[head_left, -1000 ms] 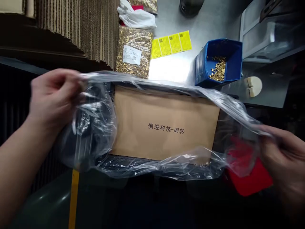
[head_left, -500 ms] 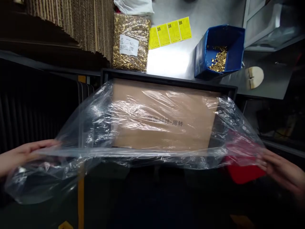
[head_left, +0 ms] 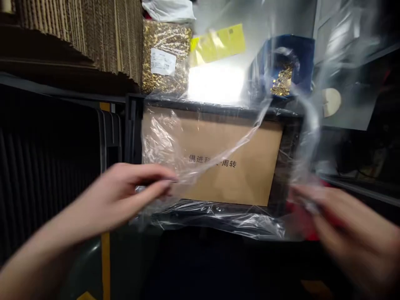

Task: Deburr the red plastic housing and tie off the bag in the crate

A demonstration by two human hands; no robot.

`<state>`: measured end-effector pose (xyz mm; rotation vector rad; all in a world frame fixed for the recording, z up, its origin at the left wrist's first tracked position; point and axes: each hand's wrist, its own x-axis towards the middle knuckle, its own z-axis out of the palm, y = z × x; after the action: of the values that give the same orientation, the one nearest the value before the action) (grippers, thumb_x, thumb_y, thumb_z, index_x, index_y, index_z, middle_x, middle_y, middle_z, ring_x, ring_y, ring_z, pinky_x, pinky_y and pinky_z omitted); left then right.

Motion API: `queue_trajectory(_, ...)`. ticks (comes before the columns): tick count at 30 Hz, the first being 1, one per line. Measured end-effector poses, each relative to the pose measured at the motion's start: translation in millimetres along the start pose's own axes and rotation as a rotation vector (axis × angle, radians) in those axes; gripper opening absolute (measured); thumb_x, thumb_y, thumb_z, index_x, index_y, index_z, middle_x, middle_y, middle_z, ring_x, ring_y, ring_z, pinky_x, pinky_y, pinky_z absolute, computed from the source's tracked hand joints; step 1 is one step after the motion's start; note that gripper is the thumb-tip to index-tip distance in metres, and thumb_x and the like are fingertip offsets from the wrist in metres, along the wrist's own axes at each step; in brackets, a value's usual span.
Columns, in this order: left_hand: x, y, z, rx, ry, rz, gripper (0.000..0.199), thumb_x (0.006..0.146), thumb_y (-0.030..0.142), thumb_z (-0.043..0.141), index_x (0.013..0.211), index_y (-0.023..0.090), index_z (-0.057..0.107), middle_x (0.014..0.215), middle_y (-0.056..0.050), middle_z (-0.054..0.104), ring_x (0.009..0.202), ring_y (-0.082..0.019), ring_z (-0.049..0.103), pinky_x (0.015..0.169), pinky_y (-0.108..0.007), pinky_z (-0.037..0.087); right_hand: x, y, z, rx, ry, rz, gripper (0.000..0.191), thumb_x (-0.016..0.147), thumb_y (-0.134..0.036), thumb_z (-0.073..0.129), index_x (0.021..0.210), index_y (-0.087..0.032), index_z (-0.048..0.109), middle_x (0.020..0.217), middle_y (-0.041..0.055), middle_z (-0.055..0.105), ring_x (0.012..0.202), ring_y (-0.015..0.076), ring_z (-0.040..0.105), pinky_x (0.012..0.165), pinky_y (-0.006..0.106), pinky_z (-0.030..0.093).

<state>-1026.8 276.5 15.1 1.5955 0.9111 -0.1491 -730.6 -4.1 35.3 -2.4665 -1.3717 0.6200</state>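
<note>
A clear plastic bag (head_left: 162, 137) spreads over a black tray (head_left: 133, 125), its upper edge lifted and blurred by motion. Under the film lies a flat brown cardboard sheet (head_left: 206, 183) with printed dark characters. My left hand (head_left: 146, 183) pinches the bag's edge between thumb and fingers above the sheet's left part. On the right, my right hand (head_left: 331, 212) is closed on the other side of the bag, its fingers smeared by motion. A red object (head_left: 309, 225) shows partly behind that hand.
Beyond the tray lie a bag of small gold-coloured metal parts (head_left: 181, 79) and yellow labels (head_left: 231, 41). A blue bin (head_left: 304, 54) holds similar parts. Stacked cardboard (head_left: 106, 37) stands at upper left; black ribbed trays (head_left: 62, 137) sit at left. A round white object (head_left: 333, 102) lies right.
Both hands have come inward from the sides, the left one farther. The bag's edge has lifted away from me, and its film now crosses in front of the blue bin.
</note>
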Motion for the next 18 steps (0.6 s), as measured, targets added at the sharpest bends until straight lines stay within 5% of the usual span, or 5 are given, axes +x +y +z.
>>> queue_trajectory(4, 45, 20, 47.1, 0.112, -0.382, 0.207, 0.020, 0.102, 0.028, 0.056, 0.099, 0.024, 0.076, 0.083, 0.000, 0.074, 0.071, -0.015, 0.067, 0.063, -0.026, 0.049, 30, -43, 42, -0.080, -0.160, -0.466, 0.027, 0.095, -0.018, 0.058, 0.118, -0.028, 0.065, 0.113, 0.0100, 0.069, 0.107, 0.0336, 0.065, 0.097, 0.059, 0.049)
queue_trajectory(8, 46, 27, 69.4, 0.110, -0.500, 0.304, 0.017, 0.102, 0.021, 0.056, 0.093, 0.020, 0.070, 0.079, 0.001, 0.071, 0.070, -0.013, 0.064, 0.067, -0.025, 0.045, 47, -47, 74, 0.368, -0.276, -0.312, 0.013, 0.101, -0.016, 0.046, 0.106, -0.024, 0.054, 0.110, 0.0087, 0.065, 0.102, 0.0249, 0.063, 0.090, 0.044, 0.053)
queue_trajectory(10, 40, 20, 79.3, 0.100, -0.465, 0.302, 0.018, 0.103, 0.020, 0.054, 0.092, 0.020, 0.068, 0.082, 0.001, 0.072, 0.072, -0.013, 0.066, 0.067, -0.025, 0.046, 49, -44, 85, 0.520, -0.329, -0.222, 0.013, 0.101, -0.020, 0.046, 0.113, -0.025, 0.050, 0.100, 0.0053, 0.062, 0.088, 0.0217, 0.062, 0.078, 0.038, 0.053)
queue_trajectory(14, 35, -2, 110.2, 0.188, -0.299, 0.261, 0.020, 0.101, 0.016, 0.051, 0.086, 0.019, 0.065, 0.082, -0.002, 0.072, 0.071, -0.017, 0.068, 0.065, -0.029, 0.049, 51, -48, 102, 0.432, -0.486, -0.342, 0.073, 0.085, -0.012, 0.055, 0.153, -0.022, 0.030, 0.123, 0.0104, 0.060, 0.104, 0.0258, 0.061, 0.094, 0.044, 0.050)
queue_trajectory(18, 19, -22, 125.3, 0.143, -0.120, 0.263, 0.014, 0.102, 0.018, 0.053, 0.105, 0.020, 0.067, 0.098, -0.006, 0.074, 0.089, -0.021, 0.071, 0.078, -0.032, 0.057, 58, -53, 120, 0.256, -0.553, -0.346, 0.032, 0.088, -0.012, 0.053, 0.116, -0.022, 0.063, 0.096, 0.0055, 0.069, 0.085, 0.0234, 0.062, 0.081, 0.037, 0.044)
